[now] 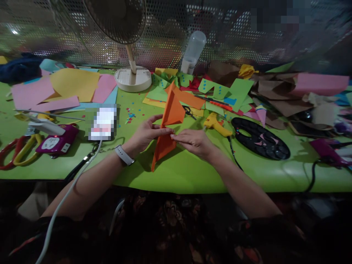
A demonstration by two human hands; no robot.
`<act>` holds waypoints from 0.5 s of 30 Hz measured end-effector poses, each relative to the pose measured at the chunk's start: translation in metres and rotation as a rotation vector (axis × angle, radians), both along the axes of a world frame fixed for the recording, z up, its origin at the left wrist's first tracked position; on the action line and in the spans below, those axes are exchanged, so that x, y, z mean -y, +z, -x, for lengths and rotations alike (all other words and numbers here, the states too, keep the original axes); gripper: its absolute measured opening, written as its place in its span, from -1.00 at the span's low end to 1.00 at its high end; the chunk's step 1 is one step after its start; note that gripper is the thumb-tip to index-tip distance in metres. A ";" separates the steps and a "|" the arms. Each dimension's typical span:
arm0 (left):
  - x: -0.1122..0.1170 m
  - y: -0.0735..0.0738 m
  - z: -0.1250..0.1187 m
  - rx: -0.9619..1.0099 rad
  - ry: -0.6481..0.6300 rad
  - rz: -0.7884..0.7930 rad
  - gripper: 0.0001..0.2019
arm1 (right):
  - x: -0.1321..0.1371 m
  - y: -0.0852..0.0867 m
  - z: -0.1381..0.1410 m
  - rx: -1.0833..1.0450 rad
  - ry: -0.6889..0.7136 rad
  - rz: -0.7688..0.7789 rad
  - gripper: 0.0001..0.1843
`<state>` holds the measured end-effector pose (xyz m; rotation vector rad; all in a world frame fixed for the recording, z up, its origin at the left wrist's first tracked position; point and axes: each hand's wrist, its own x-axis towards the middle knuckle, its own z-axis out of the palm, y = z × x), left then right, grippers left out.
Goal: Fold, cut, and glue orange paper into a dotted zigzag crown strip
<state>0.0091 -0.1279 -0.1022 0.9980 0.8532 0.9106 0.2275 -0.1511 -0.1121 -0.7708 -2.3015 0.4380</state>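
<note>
Between my hands stands a folded piece of orange paper, its long narrow edge turned toward me and tilted. My left hand, with a white band on the wrist, grips this paper from the left with thumb and fingers. From the right, my right hand has its fingertips pressed together at the paper's fold, close to my left thumb. Whether those fingertips pinch the paper or something small is hidden. A yellow glue gun lies just right of my hands, and small black-handled scissors lie behind them.
A black oval palette lies to the right. Coloured paper sheets and cut green pieces cover the back. A fan, a clear bottle, a phone with a white cable, and a purple power socket stand around.
</note>
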 end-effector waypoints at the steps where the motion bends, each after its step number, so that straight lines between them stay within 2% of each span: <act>1: 0.000 0.000 0.000 -0.001 0.005 0.005 -0.26 | 0.000 -0.001 0.000 -0.001 0.003 -0.005 -0.69; 10: -0.002 -0.005 0.000 -0.016 0.004 -0.005 -0.29 | -0.001 -0.002 -0.001 -0.010 0.025 -0.046 -0.69; 15: -0.001 -0.002 -0.001 -0.024 0.035 0.015 -0.34 | -0.003 -0.005 -0.001 -0.013 0.033 -0.021 -0.70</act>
